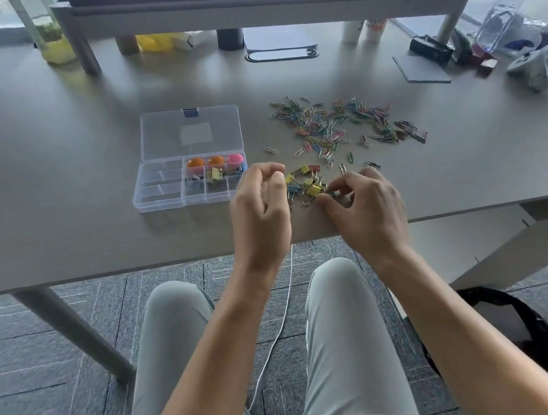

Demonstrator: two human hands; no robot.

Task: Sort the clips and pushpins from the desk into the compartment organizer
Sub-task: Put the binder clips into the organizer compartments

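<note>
Grey desk (58, 206) by a window: near its front edge the right hand (366, 209) pinches a small binder clip from the little pile of binder clips (307, 182), while the left hand (259, 209) hovers beside it, fingers curled; whether it holds anything I cannot tell. These clips look light, stiff and springy, best taken by the painted body rather than the loose wire handles. Farther out lie the slippery scattered paper clips (345, 122), and to the left the open compartment organizer (161, 200).

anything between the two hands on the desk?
Yes, in the head view: a small heap of binder clips lies between the left hand and the right hand, whose fingers pinch at it.
</note>
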